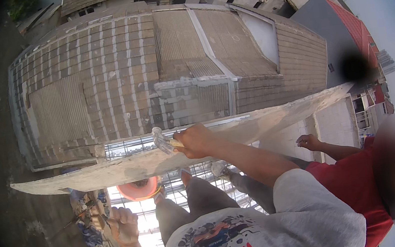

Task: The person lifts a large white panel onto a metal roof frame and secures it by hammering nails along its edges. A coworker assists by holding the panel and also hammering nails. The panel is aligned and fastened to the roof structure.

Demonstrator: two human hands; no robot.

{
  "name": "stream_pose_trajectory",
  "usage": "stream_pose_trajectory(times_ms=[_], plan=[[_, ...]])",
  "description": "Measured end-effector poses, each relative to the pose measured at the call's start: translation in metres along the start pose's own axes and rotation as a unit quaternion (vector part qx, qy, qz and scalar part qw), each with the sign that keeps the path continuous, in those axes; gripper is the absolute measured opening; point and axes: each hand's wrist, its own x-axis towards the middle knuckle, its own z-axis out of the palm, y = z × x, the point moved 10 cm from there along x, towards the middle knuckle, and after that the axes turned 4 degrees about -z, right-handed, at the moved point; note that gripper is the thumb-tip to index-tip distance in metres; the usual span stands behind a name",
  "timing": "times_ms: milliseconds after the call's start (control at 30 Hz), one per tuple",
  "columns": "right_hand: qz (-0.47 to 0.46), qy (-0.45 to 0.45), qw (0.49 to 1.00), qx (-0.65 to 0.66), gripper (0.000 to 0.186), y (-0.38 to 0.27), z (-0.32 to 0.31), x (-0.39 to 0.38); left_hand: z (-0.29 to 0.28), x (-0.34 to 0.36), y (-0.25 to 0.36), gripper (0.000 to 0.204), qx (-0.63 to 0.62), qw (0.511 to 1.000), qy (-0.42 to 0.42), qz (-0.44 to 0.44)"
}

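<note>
My right hand [195,141] is closed round the yellowish handle of a hammer [161,140]. Its pale, worn head lies over the top edge of a rough cement-coated wall [239,130]. Off to the lower left, my left hand [123,222] is held up with its fingers curled in. Whatever it may grip is hidden. Between the wall and my legs, an orange bucket [138,189] with dark contents stands on a metal grid [147,216], close to my feet.
A co-worker in a red shirt [334,177] is close on my right, one hand [309,142] near the wall. Beyond the wall spreads a tiled roof [120,73] with corrugated sheets. Cluttered blue and brown material [92,234] lies far below, left of the grid.
</note>
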Motion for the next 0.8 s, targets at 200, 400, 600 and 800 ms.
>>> stream_pose_trajectory(times_ms=[200,400,600,800], plan=[[-0.002,0.018,1.000,-0.010,0.035,-0.002,-0.002,0.001,-0.013,0.007,-0.016,0.042,0.001,1.000,-0.003,-0.027],[0.015,0.010,1.000,-0.014,0.034,0.014,0.007,-0.002,-0.040,0.014,-0.025,0.038,0.049,0.995,0.068,-0.047],[0.041,-0.005,0.999,-0.008,0.034,0.020,0.012,-0.004,-0.029,0.018,-0.033,0.038,0.027,0.997,0.049,-0.059],[0.014,0.008,0.999,-0.051,0.030,0.016,0.001,-0.009,-0.041,0.025,-0.032,0.045,0.032,0.992,0.108,-0.061]])
